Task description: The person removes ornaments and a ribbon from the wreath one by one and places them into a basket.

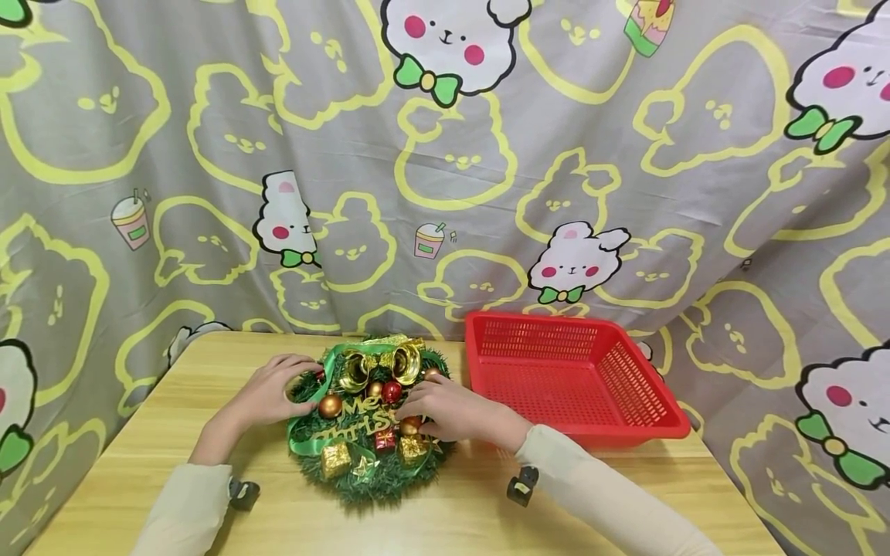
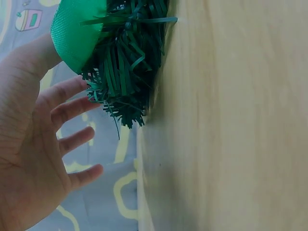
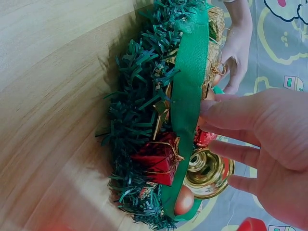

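A green Christmas wreath (image 1: 361, 492) lies on the table, trimmed with gold bells (image 1: 406, 364), copper and red balls, small gift boxes, a green ribbon (image 3: 187, 82) and gold lettering (image 1: 365, 421). My left hand (image 1: 271, 392) is at the wreath's left side, its fingers spread and loosely bent; in the left wrist view, the thumb tip is hidden behind the ribbon. Over the right part of the wreath reaches my right hand (image 1: 448, 411), its fingers extended among the ornaments beside a copper ball (image 1: 410, 425). Its thumb is by the ribbon's edge in the right wrist view.
A red plastic basket (image 1: 684, 421) with perforated walls stands at the right rear of the wooden table (image 1: 264, 502), close to my right forearm. Behind the table hangs a grey patterned curtain (image 1: 361, 154). Each wrist carries a small black device.
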{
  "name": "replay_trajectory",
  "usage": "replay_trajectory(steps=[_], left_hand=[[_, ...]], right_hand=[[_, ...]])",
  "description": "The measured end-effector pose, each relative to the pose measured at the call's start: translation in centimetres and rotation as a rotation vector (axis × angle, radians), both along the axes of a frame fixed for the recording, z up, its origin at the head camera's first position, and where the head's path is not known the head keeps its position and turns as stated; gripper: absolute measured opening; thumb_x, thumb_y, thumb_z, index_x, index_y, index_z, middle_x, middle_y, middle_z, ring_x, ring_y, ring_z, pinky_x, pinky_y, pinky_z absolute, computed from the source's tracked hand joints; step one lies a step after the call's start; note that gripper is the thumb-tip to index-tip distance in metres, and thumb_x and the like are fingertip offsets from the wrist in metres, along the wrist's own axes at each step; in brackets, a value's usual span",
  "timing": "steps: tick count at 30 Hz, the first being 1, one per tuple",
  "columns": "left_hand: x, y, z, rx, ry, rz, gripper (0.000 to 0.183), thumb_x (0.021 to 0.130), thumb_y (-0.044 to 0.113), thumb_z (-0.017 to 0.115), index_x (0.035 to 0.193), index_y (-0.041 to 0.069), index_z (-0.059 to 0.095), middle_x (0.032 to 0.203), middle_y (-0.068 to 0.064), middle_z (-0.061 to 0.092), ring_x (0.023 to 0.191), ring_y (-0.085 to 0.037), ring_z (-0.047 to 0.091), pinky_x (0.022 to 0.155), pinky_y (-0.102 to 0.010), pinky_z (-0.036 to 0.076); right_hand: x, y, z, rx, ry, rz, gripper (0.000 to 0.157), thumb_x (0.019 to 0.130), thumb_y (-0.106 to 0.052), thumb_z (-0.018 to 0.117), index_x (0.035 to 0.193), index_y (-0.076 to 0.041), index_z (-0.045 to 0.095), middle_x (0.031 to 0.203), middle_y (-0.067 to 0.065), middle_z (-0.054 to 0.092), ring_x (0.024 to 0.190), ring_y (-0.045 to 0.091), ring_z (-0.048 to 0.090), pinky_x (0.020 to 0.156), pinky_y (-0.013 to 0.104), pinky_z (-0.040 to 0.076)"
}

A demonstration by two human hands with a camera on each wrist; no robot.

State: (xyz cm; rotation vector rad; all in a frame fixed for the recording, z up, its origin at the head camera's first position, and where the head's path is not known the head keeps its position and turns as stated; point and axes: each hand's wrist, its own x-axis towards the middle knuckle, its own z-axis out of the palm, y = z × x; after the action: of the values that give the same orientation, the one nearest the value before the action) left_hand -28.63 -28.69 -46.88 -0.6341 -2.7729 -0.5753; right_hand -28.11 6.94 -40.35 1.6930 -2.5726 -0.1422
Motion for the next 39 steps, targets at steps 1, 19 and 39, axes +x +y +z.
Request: replay_trajectory(steps=[1, 19, 39], left_hand=[[0.0, 0.0, 0.0, 0.001, 0.001, 0.0, 0.062, 0.08, 0.033, 0.081, 0.136, 0.012, 0.063, 0.143, -0.021, 0.057, 0.131, -0.049, 0.048, 0.102, -0.076, 0.039], [-0.7, 0.4, 0.4, 0.014, 0.012, -0.01, 0.062, 0.079, 0.033, 0.082, 0.135, 0.011, 0.064, 0.141, -0.02, 0.058, 0.13, -0.048, 0.048, 0.101, -0.076, 0.04], [-1.1, 0.2, 0.7, 0.03, -0.043, -0.004, 0.065, 0.067, 0.041, 0.091, 0.122, 0.014, 0.069, 0.136, -0.02, 0.062, 0.128, -0.047, 0.05, 0.102, -0.075, 0.04]], right_hand=[[0.0, 0.0, 0.0, -0.004, 0.006, 0.008, 0.038, 0.092, -0.019, 0.077, 0.129, -0.025, 0.071, 0.122, -0.01, 0.072, 0.117, 0.01, 0.064, 0.094, 0.03, 0.044], [-0.4, 0.1, 0.3, 0.007, -0.021, 0.015, 0.032, 0.094, -0.017, 0.074, 0.126, -0.025, 0.072, 0.118, -0.009, 0.074, 0.111, 0.009, 0.066, 0.097, 0.031, 0.048], [0.0, 0.0, -0.6, 0.114, 0.248, 0.136, 0.042, 0.091, -0.027, 0.077, 0.132, -0.03, 0.067, 0.122, -0.013, 0.071, 0.116, 0.009, 0.061, 0.107, 0.033, 0.049]])
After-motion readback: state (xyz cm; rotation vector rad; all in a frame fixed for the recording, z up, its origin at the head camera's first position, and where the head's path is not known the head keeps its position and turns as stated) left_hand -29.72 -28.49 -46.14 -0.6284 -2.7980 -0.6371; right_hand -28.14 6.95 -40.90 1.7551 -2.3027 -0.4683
